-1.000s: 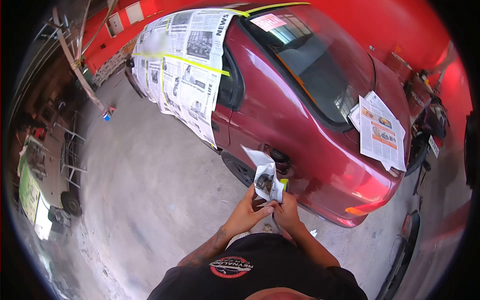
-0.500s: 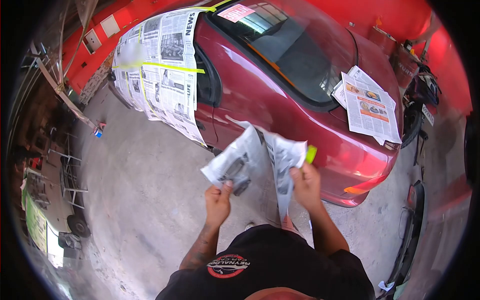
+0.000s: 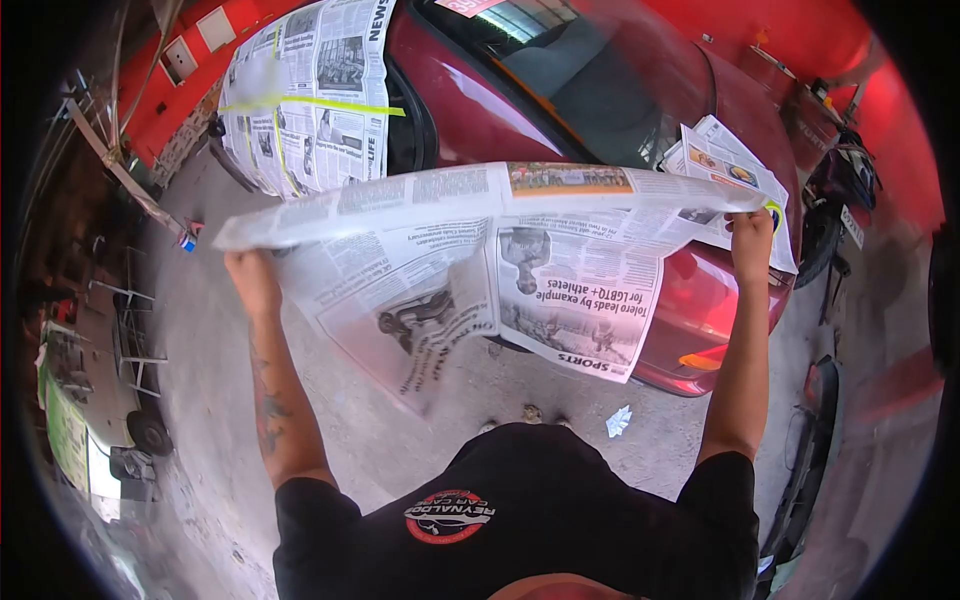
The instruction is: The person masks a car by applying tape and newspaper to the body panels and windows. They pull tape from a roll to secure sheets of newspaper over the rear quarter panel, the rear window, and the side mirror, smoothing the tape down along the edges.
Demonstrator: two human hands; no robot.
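Stretched wide between my hands is an unfolded newspaper sheet (image 3: 580, 290), its lower edge hanging loose and partly blurred. My left hand (image 3: 252, 285) grips its left upper corner. At the right upper corner, my right hand (image 3: 752, 243) is closed on the sheet, beside a bit of yellow-green tape (image 3: 774, 212). Behind the sheet stands a dark red car (image 3: 460, 110), its near side partly covered from view. Newspaper (image 3: 300, 150) held by yellow tape (image 3: 330, 104) covers the car's door area at the left.
Loose newspapers (image 3: 722, 150) lie on the car's rear end. A crumpled white scrap (image 3: 619, 421) is on the concrete floor (image 3: 240, 420). A black bumper-like part (image 3: 805, 490) lies along the right. Metal racks (image 3: 130, 330) stand at the left.
The newspaper sheet was folded close between my hands and is now spread open. My hands have moved far apart and upward. A white scrap now shows on the floor.
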